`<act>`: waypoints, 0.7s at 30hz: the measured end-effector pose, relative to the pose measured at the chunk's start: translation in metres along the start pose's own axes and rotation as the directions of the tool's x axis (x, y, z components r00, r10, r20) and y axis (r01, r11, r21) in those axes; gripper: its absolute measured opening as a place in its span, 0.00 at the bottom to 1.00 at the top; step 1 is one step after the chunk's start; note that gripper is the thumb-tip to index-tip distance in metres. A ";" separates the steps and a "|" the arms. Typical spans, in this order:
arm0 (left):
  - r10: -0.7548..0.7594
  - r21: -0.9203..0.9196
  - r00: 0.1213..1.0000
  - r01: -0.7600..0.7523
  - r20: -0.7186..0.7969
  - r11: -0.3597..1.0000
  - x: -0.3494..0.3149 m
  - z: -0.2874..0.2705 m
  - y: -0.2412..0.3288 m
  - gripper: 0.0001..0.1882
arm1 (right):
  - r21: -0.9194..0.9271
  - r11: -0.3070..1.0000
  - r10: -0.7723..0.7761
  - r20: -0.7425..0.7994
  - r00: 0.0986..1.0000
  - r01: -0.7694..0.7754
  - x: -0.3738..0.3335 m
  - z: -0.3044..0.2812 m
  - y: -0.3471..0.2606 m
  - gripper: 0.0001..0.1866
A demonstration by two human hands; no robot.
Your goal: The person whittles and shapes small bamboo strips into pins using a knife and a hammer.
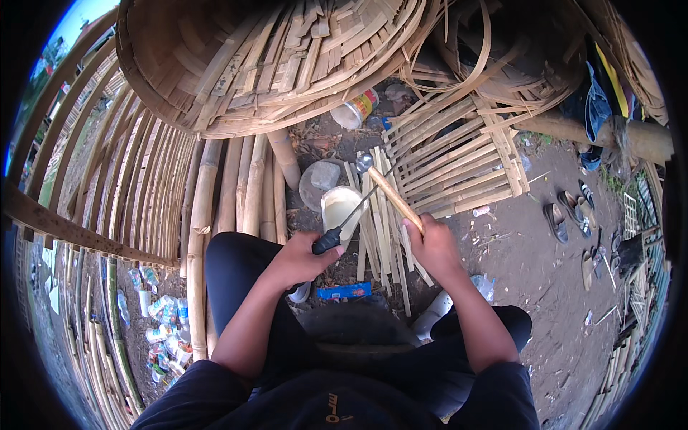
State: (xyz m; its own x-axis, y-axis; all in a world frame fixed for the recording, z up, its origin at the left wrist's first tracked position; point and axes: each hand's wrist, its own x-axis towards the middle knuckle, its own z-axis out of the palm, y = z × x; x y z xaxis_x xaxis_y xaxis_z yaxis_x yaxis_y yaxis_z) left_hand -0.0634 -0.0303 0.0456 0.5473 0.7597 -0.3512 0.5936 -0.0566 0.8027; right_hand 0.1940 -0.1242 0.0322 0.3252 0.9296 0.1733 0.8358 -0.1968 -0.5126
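My left hand [299, 259] is closed round the black handle of a screwdriver [328, 241]. Its thin dark shaft slants up and right, over the pale hollow of a cut bamboo piece [337, 209]. In my right hand [436, 248] is a hammer [395, 196], gripped low on its light wooden handle. The round metal head points up and left, near the screwdriver's shaft; whether the two touch I cannot tell. Beneath the tools lie several split bamboo strips [383, 247], fanned out on the ground. The screwdriver's tip is hard to make out.
Large woven bamboo baskets [236, 107] overhang the far side. A slatted bamboo panel [451, 165] lies beyond my right hand. Thick bamboo poles [204, 208] and a slatted rail [107, 244] line the left. A blue packet [345, 291] lies between my legs; shoes [555, 221] sit right.
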 end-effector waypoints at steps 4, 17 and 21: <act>0.125 0.166 0.991 -0.116 -0.042 0.979 -0.003 -0.005 0.011 0.18 | 0.103 0.995 0.012 -0.078 0.997 -0.004 0.000 -0.003 0.002 0.20; 0.339 0.045 0.932 -0.347 0.126 0.937 0.007 -0.013 -0.009 0.11 | 0.118 0.991 0.070 -0.105 0.992 -0.057 -0.001 -0.026 0.005 0.20; 0.235 0.060 0.968 -0.240 0.086 0.969 0.006 -0.014 -0.001 0.12 | 0.132 0.990 0.064 -0.104 0.993 -0.050 -0.003 -0.028 0.006 0.20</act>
State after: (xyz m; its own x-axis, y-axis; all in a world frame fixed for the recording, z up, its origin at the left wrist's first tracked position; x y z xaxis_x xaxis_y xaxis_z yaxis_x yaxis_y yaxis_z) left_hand -0.0691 -0.0165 0.0490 0.7201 0.6664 -0.1932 0.4791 -0.2762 0.8332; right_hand 0.2104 -0.1367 0.0517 0.4224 0.8778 0.2260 0.7525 -0.2005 -0.6273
